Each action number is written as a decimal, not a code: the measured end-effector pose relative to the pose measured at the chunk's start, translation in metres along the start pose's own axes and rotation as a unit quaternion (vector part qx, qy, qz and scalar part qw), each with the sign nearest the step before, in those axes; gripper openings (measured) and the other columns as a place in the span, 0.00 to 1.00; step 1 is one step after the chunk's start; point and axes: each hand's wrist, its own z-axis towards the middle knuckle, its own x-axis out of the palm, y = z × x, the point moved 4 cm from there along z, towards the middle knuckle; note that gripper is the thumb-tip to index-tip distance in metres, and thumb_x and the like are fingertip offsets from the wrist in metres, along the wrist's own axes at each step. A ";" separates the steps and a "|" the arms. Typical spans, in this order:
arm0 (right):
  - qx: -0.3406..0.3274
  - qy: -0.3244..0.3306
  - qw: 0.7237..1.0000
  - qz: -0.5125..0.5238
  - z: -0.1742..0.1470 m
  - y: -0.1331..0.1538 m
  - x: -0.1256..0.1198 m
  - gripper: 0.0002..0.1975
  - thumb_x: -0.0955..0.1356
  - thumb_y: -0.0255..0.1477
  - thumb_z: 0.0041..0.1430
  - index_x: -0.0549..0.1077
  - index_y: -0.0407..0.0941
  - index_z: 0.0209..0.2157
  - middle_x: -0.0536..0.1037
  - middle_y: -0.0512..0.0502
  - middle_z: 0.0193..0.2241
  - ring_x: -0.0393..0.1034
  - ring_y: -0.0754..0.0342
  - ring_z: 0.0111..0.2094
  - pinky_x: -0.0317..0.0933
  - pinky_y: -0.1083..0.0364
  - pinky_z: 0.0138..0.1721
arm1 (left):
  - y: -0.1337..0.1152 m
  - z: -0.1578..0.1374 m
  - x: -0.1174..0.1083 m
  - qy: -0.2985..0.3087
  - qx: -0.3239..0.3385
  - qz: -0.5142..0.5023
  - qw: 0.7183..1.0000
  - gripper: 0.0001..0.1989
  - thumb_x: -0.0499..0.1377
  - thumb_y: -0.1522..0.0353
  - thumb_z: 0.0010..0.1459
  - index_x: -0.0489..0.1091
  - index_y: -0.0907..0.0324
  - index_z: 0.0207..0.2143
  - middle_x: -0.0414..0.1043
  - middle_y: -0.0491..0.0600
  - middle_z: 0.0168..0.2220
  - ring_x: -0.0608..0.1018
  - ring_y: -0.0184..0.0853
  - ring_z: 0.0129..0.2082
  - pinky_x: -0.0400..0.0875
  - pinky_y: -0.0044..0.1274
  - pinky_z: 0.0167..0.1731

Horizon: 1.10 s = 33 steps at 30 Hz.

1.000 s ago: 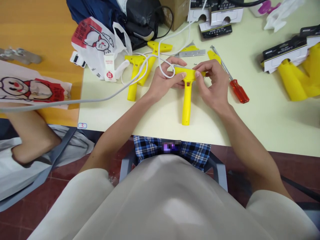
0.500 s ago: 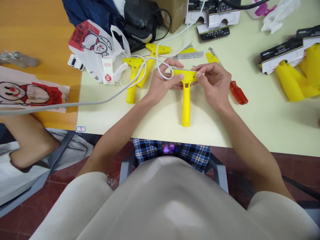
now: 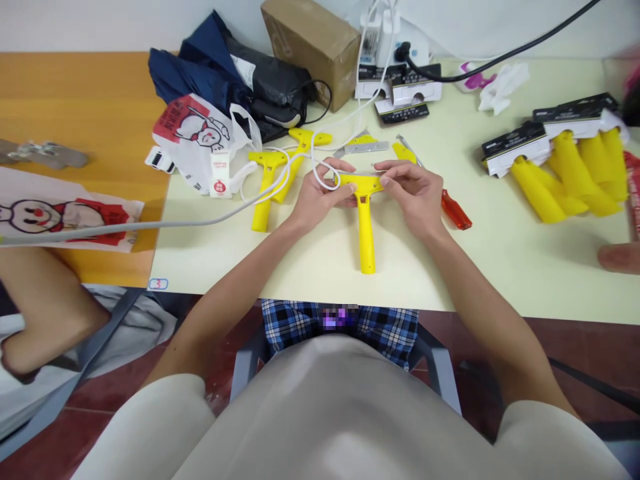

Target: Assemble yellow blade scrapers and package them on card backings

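Centred near the front edge of a pale, smooth tabletop [image 3: 540,280], between bare left hand [image 3: 317,195] and bare right hand [image 3: 413,197]: a yellow T-shaped plastic tool [image 3: 367,233], grip pointing frontward. Left of it, a pair of yellow T-shaped plastic tools [image 3: 263,203], one farther back, crossed in view by a thin white cable [image 3: 200,224]. Behind the hands, a flat silver metal plate [image 3: 367,147]. Just right of the right hand, a red-handled screwdriver [image 3: 456,211]. Well to the right, yellow tubular plastic handles [image 3: 537,192], before black-and-white cardboard packs [image 3: 517,148]. Back left, a white-and-red printed plastic bag [image 3: 197,130]; behind and right of that, a brown cardboard box [image 3: 315,50].
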 end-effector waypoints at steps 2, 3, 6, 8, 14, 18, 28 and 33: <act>0.009 0.009 1.000 -0.004 0.000 0.001 -0.001 0.29 0.86 0.58 0.56 0.85 0.46 0.37 0.85 0.42 0.54 0.82 0.50 0.56 0.84 0.51 0.54 | -0.001 -0.001 0.001 -0.001 -0.009 -0.002 1.000 0.27 0.80 0.61 0.59 0.71 0.55 0.54 0.90 0.45 0.41 0.94 0.40 0.38 0.95 0.32 0.41; 0.012 0.014 1.000 -0.008 0.000 0.001 -0.001 0.29 0.86 0.57 0.55 0.86 0.46 0.36 0.85 0.42 0.54 0.82 0.50 0.56 0.84 0.51 0.51 | -0.002 -0.002 0.002 -0.001 -0.011 -0.001 1.000 0.28 0.80 0.61 0.58 0.72 0.55 0.54 0.90 0.44 0.40 0.94 0.39 0.37 0.95 0.31 0.40; 0.013 0.024 0.999 -0.022 0.000 0.001 0.001 0.28 0.86 0.57 0.56 0.87 0.46 0.36 0.85 0.41 0.53 0.81 0.52 0.54 0.83 0.54 0.47 | -0.004 -0.003 0.002 -0.004 -0.005 0.005 1.000 0.29 0.82 0.60 0.56 0.74 0.56 0.53 0.90 0.45 0.38 0.94 0.39 0.37 0.94 0.30 0.39; 0.013 0.025 0.999 -0.023 0.000 0.001 0.002 0.27 0.86 0.56 0.56 0.87 0.46 0.37 0.84 0.41 0.52 0.81 0.53 0.53 0.83 0.56 0.46 | -0.005 -0.003 0.002 -0.004 0.002 0.011 1.000 0.27 0.82 0.60 0.57 0.75 0.57 0.53 0.90 0.46 0.38 0.94 0.39 0.37 0.94 0.29 0.38; 0.037 0.025 0.999 0.009 -0.002 0.003 0.004 0.25 0.87 0.51 0.56 0.86 0.45 0.39 0.83 0.42 0.53 0.82 0.56 0.50 0.84 0.58 0.47 | -0.005 -0.003 0.000 0.007 0.013 0.006 1.000 0.23 0.80 0.61 0.61 0.76 0.57 0.53 0.91 0.47 0.39 0.94 0.37 0.36 0.95 0.29 0.40; 0.046 0.037 0.998 0.025 -0.004 0.005 0.005 0.23 0.86 0.49 0.59 0.86 0.45 0.40 0.82 0.43 0.53 0.82 0.57 0.48 0.87 0.56 0.49 | -0.004 -0.002 0.000 0.011 0.013 0.002 1.000 0.25 0.80 0.60 0.61 0.76 0.57 0.53 0.91 0.48 0.41 0.95 0.40 0.38 0.96 0.30 0.41; -0.038 0.038 0.998 -0.045 -0.004 0.006 0.003 0.21 0.83 0.49 0.66 0.85 0.47 0.43 0.80 0.42 0.54 0.80 0.55 0.55 0.85 0.57 0.50 | -0.007 -0.003 0.001 -0.006 0.004 0.013 1.000 0.26 0.81 0.58 0.59 0.75 0.56 0.53 0.90 0.47 0.39 0.93 0.38 0.36 0.95 0.31 0.42; -0.031 0.041 0.995 -0.082 -0.003 0.005 0.002 0.26 0.80 0.57 0.67 0.84 0.47 0.42 0.80 0.41 0.55 0.79 0.53 0.56 0.84 0.54 0.51 | -0.006 -0.003 0.001 -0.002 0.001 0.037 0.999 0.26 0.79 0.55 0.61 0.74 0.55 0.54 0.89 0.46 0.39 0.94 0.40 0.39 0.95 0.33 0.44</act>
